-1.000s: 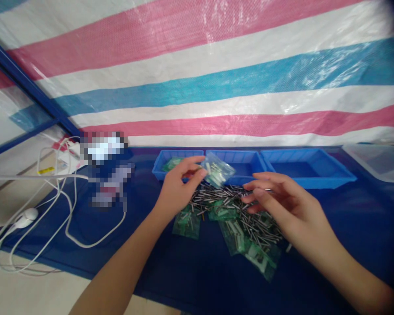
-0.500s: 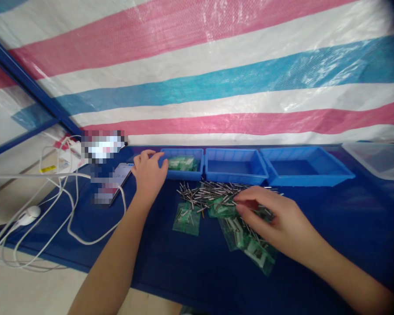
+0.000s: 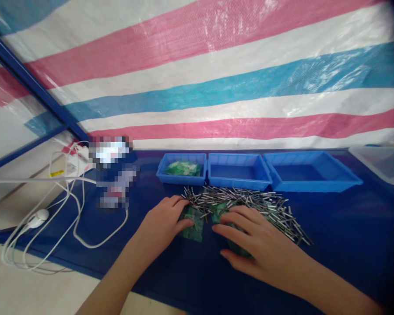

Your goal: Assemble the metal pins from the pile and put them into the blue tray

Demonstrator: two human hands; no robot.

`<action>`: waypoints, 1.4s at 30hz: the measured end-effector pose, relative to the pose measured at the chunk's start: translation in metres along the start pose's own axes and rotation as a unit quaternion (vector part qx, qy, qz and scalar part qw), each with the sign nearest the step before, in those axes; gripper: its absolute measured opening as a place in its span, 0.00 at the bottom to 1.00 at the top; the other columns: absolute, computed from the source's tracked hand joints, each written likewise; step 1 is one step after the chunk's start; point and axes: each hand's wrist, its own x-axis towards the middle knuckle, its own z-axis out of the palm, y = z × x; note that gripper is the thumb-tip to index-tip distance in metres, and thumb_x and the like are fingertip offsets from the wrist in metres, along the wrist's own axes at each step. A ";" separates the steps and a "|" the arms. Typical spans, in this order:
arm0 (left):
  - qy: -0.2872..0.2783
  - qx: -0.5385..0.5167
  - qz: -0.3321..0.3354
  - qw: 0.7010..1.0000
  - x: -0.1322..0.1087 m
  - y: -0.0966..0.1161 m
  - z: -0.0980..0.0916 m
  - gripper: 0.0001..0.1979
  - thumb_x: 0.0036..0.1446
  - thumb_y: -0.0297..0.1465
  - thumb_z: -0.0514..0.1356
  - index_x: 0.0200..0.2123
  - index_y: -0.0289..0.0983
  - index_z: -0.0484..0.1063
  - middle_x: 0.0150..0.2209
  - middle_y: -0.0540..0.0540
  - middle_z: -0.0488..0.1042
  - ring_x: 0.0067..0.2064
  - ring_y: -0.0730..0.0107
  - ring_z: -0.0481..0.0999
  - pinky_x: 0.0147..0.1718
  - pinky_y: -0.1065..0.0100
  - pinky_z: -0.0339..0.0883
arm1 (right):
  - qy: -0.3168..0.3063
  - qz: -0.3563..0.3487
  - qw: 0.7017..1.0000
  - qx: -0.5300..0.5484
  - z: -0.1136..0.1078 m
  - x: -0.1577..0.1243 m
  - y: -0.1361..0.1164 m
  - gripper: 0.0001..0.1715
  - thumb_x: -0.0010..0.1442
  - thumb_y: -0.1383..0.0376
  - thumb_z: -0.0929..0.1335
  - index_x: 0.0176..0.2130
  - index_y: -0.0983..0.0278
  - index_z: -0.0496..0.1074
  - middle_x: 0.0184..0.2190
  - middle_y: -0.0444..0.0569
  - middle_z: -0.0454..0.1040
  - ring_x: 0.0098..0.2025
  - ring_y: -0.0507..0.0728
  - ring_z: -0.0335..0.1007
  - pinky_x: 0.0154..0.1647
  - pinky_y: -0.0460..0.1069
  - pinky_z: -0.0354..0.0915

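Left hand (image 3: pixel 162 221) moved from bin (image 3: pixel 181 180) to bag (image 3: pixel 197 232), fingers parted; right hand (image 3: pixel 258 238) spread; label (image 3: pixel 57 173) illegible.

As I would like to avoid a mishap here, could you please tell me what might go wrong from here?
The left hand is at a green plastic bag beside loose metal rods; sliding the bag might drag rods along. The right hand reaches over another green bag by the rods, so sweeping sideways could scatter them. The white cable lies near the left forearm, which might snag it.
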 end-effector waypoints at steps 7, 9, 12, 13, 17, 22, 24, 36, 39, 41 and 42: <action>-0.005 -0.075 0.010 0.997 0.007 0.003 0.008 0.19 0.62 0.36 0.57 0.55 0.38 0.68 0.48 0.43 0.71 0.45 0.61 0.73 0.46 0.62 0.66 | 0.008 0.012 1.000 0.001 -0.001 -0.001 0.002 0.15 0.60 0.65 0.67 0.48 0.59 0.70 0.46 0.51 0.72 0.52 0.63 0.63 0.52 0.61 0.62; 0.008 -0.110 0.011 0.994 0.011 0.003 0.012 0.17 0.62 0.36 0.56 0.52 0.38 0.70 0.46 0.44 0.72 0.40 0.65 0.74 0.42 0.65 0.66 | 0.004 0.017 1.000 0.004 -0.001 -0.001 0.002 0.14 0.60 0.65 0.67 0.47 0.59 0.70 0.45 0.50 0.72 0.51 0.62 0.64 0.52 0.61 0.63; 0.028 -0.170 0.008 0.985 0.017 0.004 0.017 0.14 0.62 0.35 0.55 0.48 0.38 0.73 0.42 0.46 0.72 0.35 0.70 0.72 0.37 0.67 0.65 | -0.003 0.025 1.000 0.012 0.000 -0.001 0.005 0.12 0.61 0.66 0.66 0.46 0.59 0.70 0.45 0.50 0.72 0.50 0.61 0.64 0.51 0.60 0.63; 0.033 -0.194 0.006 0.980 0.019 0.004 0.019 0.14 0.61 0.35 0.56 0.47 0.38 0.74 0.41 0.46 0.71 0.34 0.70 0.72 0.36 0.68 0.65 | -0.003 0.027 1.000 0.014 0.000 -0.001 0.006 0.11 0.61 0.67 0.66 0.45 0.59 0.70 0.44 0.50 0.72 0.50 0.61 0.64 0.51 0.60 0.64; 0.032 -0.318 -0.025 0.947 0.024 0.007 0.019 0.17 0.57 0.34 0.59 0.50 0.37 0.71 0.39 0.47 0.70 0.31 0.74 0.69 0.30 0.71 0.63 | 0.013 0.019 1.000 0.006 0.001 -0.001 0.009 0.14 0.60 0.66 0.67 0.47 0.60 0.70 0.45 0.51 0.72 0.50 0.62 0.65 0.51 0.61 0.63; -0.021 -0.432 -0.034 0.901 0.031 0.015 0.008 0.25 0.55 0.34 0.60 0.57 0.38 0.65 0.46 0.45 0.67 0.28 0.78 0.67 0.26 0.74 0.60 | 0.057 0.009 0.998 -0.007 0.002 -0.001 0.008 0.20 0.58 0.64 0.70 0.50 0.62 0.68 0.47 0.54 0.72 0.49 0.63 0.65 0.50 0.62 0.64; -0.037 -0.445 -0.019 0.895 0.035 0.019 0.002 0.25 0.54 0.32 0.60 0.57 0.39 0.65 0.47 0.44 0.67 0.29 0.78 0.67 0.27 0.74 0.61 | 0.076 0.008 0.997 0.004 0.002 -0.001 0.007 0.19 0.57 0.64 0.70 0.49 0.63 0.68 0.46 0.54 0.72 0.47 0.62 0.67 0.48 0.60 0.66; -0.062 -0.593 0.039 0.802 0.059 0.046 -0.002 0.19 0.60 0.43 0.57 0.44 0.35 0.74 0.37 0.45 0.72 0.34 0.72 0.72 0.35 0.70 0.69 | 0.271 0.088 0.958 0.026 -0.015 0.000 0.011 0.08 0.60 0.71 0.67 0.41 0.62 0.73 0.37 0.48 0.78 0.39 0.53 0.75 0.41 0.47 0.70; -0.032 -0.607 0.066 0.792 0.065 0.038 0.007 0.21 0.55 0.46 0.62 0.42 0.34 0.73 0.33 0.47 0.72 0.33 0.73 0.73 0.35 0.70 0.69 | 0.285 0.183 0.937 0.083 -0.016 -0.002 0.019 0.06 0.60 0.66 0.68 0.40 0.60 0.75 0.35 0.45 0.79 0.34 0.53 0.76 0.36 0.47 0.71; -0.016 -0.593 0.076 0.802 0.066 0.033 0.011 0.20 0.53 0.43 0.64 0.40 0.33 0.74 0.32 0.47 0.73 0.33 0.72 0.74 0.36 0.70 0.68 | 0.289 0.231 0.918 0.144 -0.014 -0.002 0.023 0.06 0.60 0.63 0.69 0.39 0.58 0.76 0.32 0.44 0.80 0.31 0.54 0.77 0.34 0.47 0.73; -0.009 -0.584 0.077 0.808 0.066 0.030 0.013 0.18 0.53 0.42 0.64 0.39 0.33 0.74 0.31 0.47 0.74 0.33 0.72 0.74 0.36 0.70 0.68 | 0.287 0.250 0.908 0.176 -0.013 -0.002 0.024 0.07 0.60 0.61 0.69 0.38 0.58 0.77 0.31 0.44 0.80 0.29 0.54 0.77 0.33 0.48 0.74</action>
